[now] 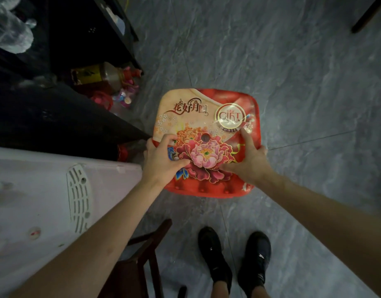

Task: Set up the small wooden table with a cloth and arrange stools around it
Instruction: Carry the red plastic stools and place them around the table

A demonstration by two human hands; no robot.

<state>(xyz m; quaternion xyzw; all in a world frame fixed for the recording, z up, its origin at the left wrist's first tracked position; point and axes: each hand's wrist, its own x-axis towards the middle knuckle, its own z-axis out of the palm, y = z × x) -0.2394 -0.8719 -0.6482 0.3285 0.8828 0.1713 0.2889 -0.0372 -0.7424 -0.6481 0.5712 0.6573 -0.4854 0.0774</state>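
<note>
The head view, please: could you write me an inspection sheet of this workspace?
Surface: grey marbled tile floor.
Job's things: red plastic stool, floral seat with a centre hole, upright; no table or cloth seen.
Clutter: bottles and red packaging on the floor under a black shelf.
Hands: left hand and right hand grip the stool's opposite sides, fingers curled over the edges.
Cables: nothing seen.
Surroundings: white vented appliance at left, dark wooden frame, black shoes.
</note>
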